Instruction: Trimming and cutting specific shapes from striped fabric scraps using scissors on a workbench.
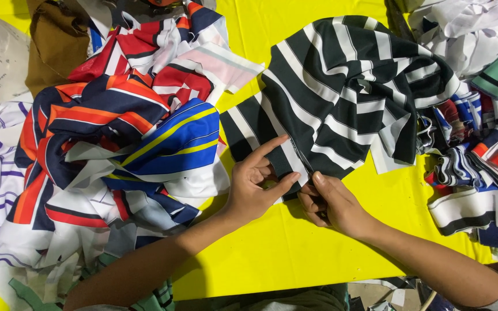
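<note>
A black and white striped fabric piece (341, 86) lies crumpled on a yellow table (295, 247). My left hand (255, 184) pinches its near edge between thumb and forefinger, the forefinger stretched out over the stripes. Right beside it, my right hand (329, 201) grips the same edge with curled fingers. Both hands sit at the cloth's lower hem, close together and nearly touching.
A heap of blue, red, orange and white striped fabric (116, 132) fills the left side. Folded striped collar strips (479, 173) pile up at the right edge. White cloth (468, 29) lies at the top right, a brown garment (59, 40) at the top left.
</note>
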